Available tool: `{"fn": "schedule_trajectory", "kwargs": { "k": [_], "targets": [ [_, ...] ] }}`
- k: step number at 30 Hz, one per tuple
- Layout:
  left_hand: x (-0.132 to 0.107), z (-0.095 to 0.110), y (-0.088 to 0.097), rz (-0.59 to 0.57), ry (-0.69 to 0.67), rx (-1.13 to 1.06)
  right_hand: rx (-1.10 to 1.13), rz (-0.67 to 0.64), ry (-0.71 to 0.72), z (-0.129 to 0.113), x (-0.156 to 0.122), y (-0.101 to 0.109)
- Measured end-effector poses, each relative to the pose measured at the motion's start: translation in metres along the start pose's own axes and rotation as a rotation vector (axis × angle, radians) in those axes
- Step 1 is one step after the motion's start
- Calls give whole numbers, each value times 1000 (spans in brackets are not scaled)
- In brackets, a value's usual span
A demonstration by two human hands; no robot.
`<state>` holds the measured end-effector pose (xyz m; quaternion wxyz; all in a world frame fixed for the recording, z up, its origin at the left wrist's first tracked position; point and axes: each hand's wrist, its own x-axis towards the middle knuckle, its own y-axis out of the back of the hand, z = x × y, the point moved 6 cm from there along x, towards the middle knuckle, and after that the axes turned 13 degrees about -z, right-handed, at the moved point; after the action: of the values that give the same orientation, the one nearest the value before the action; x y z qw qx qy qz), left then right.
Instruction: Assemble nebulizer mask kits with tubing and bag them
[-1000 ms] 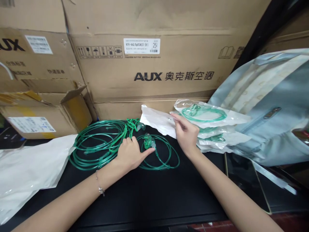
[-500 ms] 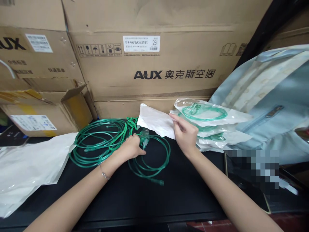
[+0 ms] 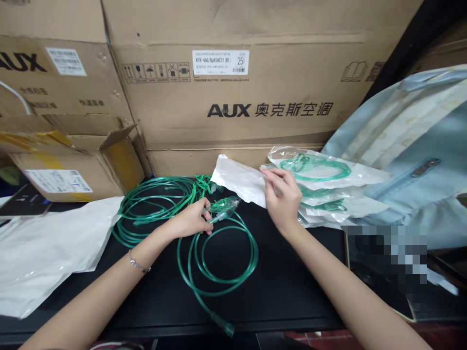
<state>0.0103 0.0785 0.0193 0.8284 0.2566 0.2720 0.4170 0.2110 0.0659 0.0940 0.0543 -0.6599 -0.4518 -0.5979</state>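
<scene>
My left hand (image 3: 193, 218) is closed on a small clear oxygen mask (image 3: 226, 208) near its connector. The mask's green tubing (image 3: 253, 243) loops over the black tabletop, with its end fitting near the front edge. My right hand (image 3: 283, 199) pinches the right edge of a white pouch (image 3: 239, 182), held tilted beyond the mask. I cannot see into the pouch. Behind my left hand lies a heap of coiled green tubing (image 3: 146, 206) with green straps. Right of my right hand is a stack of packed pouches (image 3: 324, 170) with green tubing showing through their clear sides.
White pouches (image 3: 54, 248) lie on the left of the black table (image 3: 292, 291). An opened carton (image 3: 69, 180) stands behind them. A large cardboard box (image 3: 233, 126) rises along the back. At the right are a light blue bag (image 3: 412, 141) and a dark flat tablet-like object (image 3: 375, 277).
My left hand has drawn the mask slightly away from the heap, and its tubing now stretches farther toward the front edge. My right hand keeps hold of the pouch. The view has shifted slightly.
</scene>
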Motion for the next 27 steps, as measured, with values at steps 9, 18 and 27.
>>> {"fn": "schedule_trajectory", "kwargs": {
  "k": [9,18,27],
  "targets": [
    [0,7,-13,47,-12,141,30,-41,-6,2,-2,-9],
    [-12,16,-10,-150,-123,-54,2,-10,26,0,-1,-7],
    [-45,17,-3,-240,-293,-63,-2,-246,41,-9,-5,-30]
  ]
}}
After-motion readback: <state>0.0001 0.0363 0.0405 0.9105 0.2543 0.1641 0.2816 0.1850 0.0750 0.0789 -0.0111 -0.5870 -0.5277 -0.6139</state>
